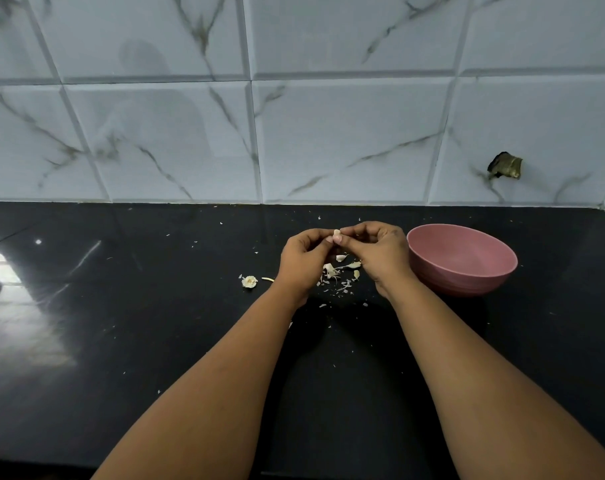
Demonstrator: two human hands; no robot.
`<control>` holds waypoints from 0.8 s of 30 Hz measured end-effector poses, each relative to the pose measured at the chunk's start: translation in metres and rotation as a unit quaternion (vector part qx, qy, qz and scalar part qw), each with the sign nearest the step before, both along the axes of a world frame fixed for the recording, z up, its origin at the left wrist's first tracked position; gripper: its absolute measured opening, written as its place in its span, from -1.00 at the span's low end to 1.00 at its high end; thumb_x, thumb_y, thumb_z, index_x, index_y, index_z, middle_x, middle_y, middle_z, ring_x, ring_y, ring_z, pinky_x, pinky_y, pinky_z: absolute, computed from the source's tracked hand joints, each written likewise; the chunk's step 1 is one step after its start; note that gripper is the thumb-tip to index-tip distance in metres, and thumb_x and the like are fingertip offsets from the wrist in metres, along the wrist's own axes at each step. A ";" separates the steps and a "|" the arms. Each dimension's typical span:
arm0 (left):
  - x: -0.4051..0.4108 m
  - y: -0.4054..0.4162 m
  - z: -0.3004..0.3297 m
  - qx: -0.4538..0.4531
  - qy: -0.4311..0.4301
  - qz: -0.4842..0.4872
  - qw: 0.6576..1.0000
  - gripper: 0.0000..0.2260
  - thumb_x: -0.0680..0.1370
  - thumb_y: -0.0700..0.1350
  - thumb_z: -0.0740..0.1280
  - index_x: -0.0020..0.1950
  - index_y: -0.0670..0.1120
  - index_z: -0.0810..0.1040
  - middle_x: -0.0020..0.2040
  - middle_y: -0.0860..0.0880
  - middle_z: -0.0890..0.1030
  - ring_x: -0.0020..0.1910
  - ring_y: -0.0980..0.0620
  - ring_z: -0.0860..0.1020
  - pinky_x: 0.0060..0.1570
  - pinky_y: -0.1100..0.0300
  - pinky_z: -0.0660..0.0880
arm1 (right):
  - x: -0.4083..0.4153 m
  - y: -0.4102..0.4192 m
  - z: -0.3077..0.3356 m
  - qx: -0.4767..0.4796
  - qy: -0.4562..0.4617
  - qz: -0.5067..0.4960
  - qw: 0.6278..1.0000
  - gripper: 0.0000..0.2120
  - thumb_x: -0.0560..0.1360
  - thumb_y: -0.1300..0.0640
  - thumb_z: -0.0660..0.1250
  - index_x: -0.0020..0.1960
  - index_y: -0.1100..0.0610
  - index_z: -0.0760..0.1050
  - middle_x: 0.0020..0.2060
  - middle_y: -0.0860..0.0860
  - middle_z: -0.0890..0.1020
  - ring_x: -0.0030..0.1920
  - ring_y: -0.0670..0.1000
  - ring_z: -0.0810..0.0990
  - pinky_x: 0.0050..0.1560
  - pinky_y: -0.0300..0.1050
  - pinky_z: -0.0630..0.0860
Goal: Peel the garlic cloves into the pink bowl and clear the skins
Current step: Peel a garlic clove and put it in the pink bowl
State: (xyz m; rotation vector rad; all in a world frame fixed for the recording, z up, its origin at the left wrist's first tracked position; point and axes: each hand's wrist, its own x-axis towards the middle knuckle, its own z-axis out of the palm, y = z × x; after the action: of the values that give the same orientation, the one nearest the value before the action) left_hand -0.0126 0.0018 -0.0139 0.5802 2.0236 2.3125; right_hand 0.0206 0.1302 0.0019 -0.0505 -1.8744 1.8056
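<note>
A small pale garlic clove (336, 234) is held above the black counter, pinched between the fingertips of my left hand (303, 259) and my right hand (377, 252). Both hands meet over it with fingers curled. Just right of my right hand stands the pink bowl (467, 271); the part of its inside that shows looks empty. Loose garlic skins (337, 273) lie scattered on the counter under and between my hands. A small garlic root stub (249, 281) lies to the left of my left wrist.
The black counter (138, 323) runs back to a marble-patterned tiled wall (294, 133). A dark metal fitting (505, 166) sticks out of the wall at the right. Tiny skin flecks dot the counter around my hands.
</note>
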 end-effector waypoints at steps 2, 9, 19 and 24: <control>0.000 -0.001 0.000 -0.009 0.014 0.006 1.000 -0.89 0.61 -0.24 0.32 0.02 -0.15 0.65 -0.14 -0.08 0.71 -0.12 0.06 0.67 -0.09 0.24 0.58 | -0.001 0.001 0.000 0.014 -0.002 0.003 1.000 -0.88 0.35 0.24 0.56 -0.24 0.06 0.68 -0.28 0.02 0.72 -0.23 -0.03 0.71 -0.21 -0.28 0.58; -0.001 -0.004 0.001 -0.180 0.122 0.094 0.972 -0.86 0.60 -0.21 0.31 -0.03 -0.09 0.67 -0.19 0.02 0.70 -0.13 0.09 0.68 0.03 0.05 0.61 | -0.003 0.002 -0.002 0.203 -0.014 -0.052 0.978 -0.96 0.45 0.20 0.46 -0.16 0.16 0.66 -0.30 0.01 0.71 -0.26 -0.05 0.70 -0.16 -0.19 0.63; 0.005 -0.008 0.010 -0.296 0.211 0.113 0.925 -0.83 0.58 -0.25 0.29 0.00 -0.16 0.69 -0.16 -0.07 0.70 -0.11 -0.02 0.64 -0.01 0.07 0.56 | 0.005 0.001 0.004 0.354 0.014 -0.083 0.931 -0.89 0.43 0.16 0.46 -0.23 0.18 0.65 -0.43 -0.01 0.65 -0.46 -0.25 0.53 -0.36 -0.49 0.41; 0.008 -0.007 0.010 -0.316 0.234 0.117 0.912 -0.82 0.58 -0.26 0.28 0.01 -0.19 0.68 -0.17 -0.10 0.70 -0.12 -0.05 0.63 0.02 0.12 0.50 | 0.004 -0.002 0.004 0.387 0.020 -0.104 0.916 -0.87 0.42 0.17 0.43 -0.27 0.20 0.63 -0.44 0.03 0.63 -0.40 -0.03 0.60 -0.30 -0.15 0.54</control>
State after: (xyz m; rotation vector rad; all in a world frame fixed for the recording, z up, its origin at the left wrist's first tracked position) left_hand -0.0047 -0.0047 -0.0037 0.9368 3.0003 1.5152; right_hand 0.0250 0.1287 0.0055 0.0706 -2.3147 0.8258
